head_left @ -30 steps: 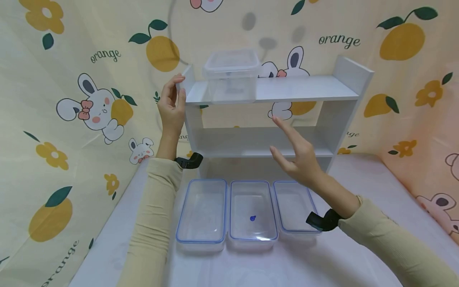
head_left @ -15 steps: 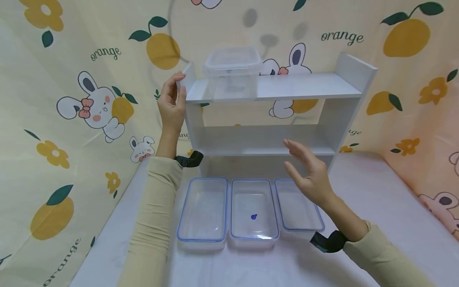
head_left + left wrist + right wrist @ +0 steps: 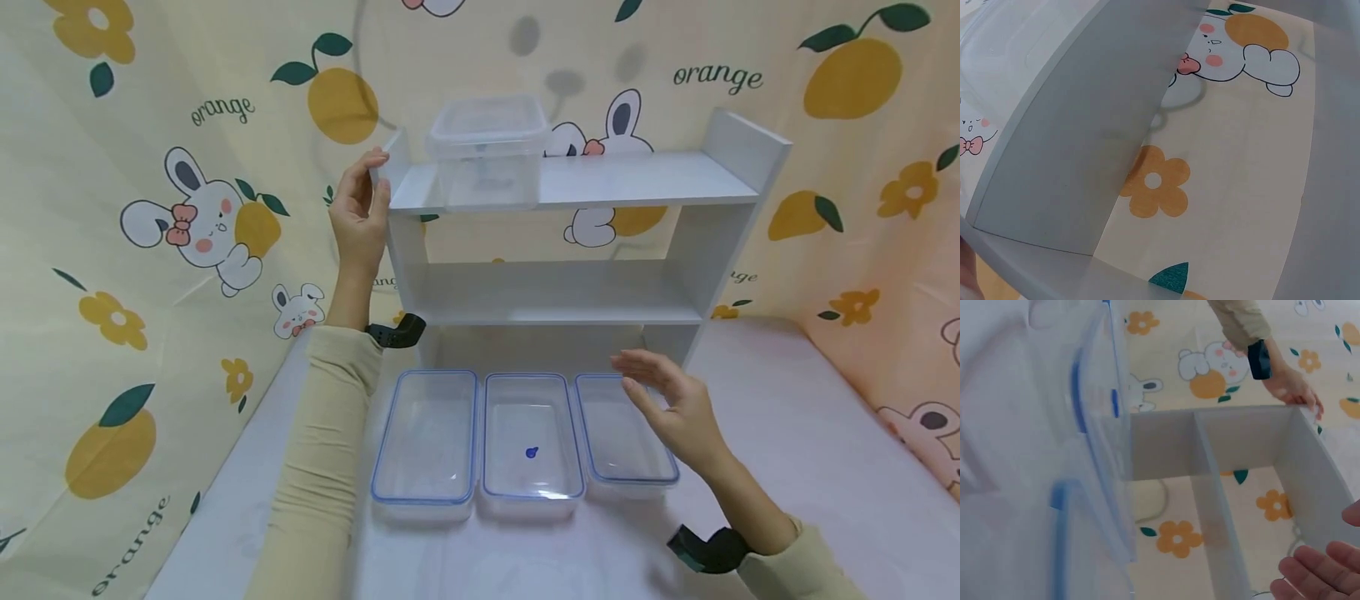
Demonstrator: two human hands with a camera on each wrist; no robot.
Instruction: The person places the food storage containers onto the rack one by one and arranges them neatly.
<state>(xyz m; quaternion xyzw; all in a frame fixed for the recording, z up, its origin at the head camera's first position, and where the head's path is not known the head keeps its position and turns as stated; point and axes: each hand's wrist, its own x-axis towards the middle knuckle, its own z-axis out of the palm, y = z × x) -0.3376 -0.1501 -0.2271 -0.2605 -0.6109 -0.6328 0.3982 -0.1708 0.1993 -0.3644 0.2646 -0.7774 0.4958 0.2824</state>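
Note:
My left hand (image 3: 360, 208) grips the upper left side panel of a white shelf unit (image 3: 648, 179), fingertips at its outer edge and thumb at the front. A clear lidded plastic box (image 3: 489, 154) stands on the top board, to the right of that hand. My right hand (image 3: 678, 412) hovers over the far end of the right clear container (image 3: 626, 481), fingers extended and holding nothing. Two more clear containers, the middle one (image 3: 533, 497) and the left one (image 3: 422, 502), have blue rims. In the right wrist view, the right fingers (image 3: 1319, 572) show at the lower right corner.
The shelf's middle board (image 3: 555, 317) spans behind the row of containers. A small blue mark (image 3: 532, 452) shows in the middle container. White cloth (image 3: 772, 433) covers the table, and a printed orange-and-rabbit backdrop (image 3: 465, 50) surrounds it.
My right hand has drawn down and to the right, from in front of the shelf to above the right container. The left hand stays on the side panel.

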